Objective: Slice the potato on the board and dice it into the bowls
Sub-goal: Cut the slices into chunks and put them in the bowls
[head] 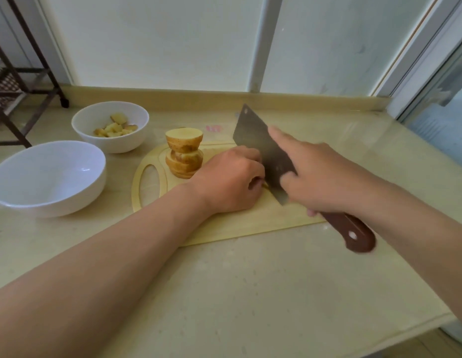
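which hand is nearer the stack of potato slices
Left. The left hand sits just beside the stack of potato slices on the board; the right hand is farther right, gripping the cleaver.

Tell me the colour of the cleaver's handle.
Reddish-brown with a pale rivet; the broad steel cleaver's handle, in the right hand, shows best in the head view.

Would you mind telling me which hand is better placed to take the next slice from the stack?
Left. The left hand lies on the board right beside the stack of slices, while the right hand grips the cleaver and sits farther away.
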The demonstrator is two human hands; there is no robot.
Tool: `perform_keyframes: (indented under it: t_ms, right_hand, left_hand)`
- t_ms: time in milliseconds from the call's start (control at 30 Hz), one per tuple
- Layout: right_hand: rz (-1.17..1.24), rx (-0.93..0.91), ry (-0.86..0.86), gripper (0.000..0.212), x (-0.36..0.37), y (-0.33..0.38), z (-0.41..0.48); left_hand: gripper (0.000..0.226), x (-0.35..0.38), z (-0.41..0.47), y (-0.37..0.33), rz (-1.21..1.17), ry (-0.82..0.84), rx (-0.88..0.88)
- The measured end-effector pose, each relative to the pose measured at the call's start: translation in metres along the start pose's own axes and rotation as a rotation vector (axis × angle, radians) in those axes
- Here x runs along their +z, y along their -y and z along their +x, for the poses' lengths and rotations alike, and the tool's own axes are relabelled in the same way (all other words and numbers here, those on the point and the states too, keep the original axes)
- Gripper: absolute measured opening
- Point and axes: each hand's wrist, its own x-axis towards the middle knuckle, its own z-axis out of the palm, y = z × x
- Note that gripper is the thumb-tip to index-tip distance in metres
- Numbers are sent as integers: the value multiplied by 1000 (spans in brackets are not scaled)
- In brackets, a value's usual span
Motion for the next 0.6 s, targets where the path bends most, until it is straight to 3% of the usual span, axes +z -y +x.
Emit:
perform_keyframes:
  t_ms: [233,400,600]
  right_hand:
    - [124,-23,-67,94,4,1,31]
    - [483,46,-199,86,-3,-33,20]
    - [942,41,-192,70,-3,-61,22]
  left_hand:
    - [15,2,-1,2,8,-26,16]
    - [15,6,0,5,24,-34,-13]
    - [10,4,0,4,-1,-55,-56]
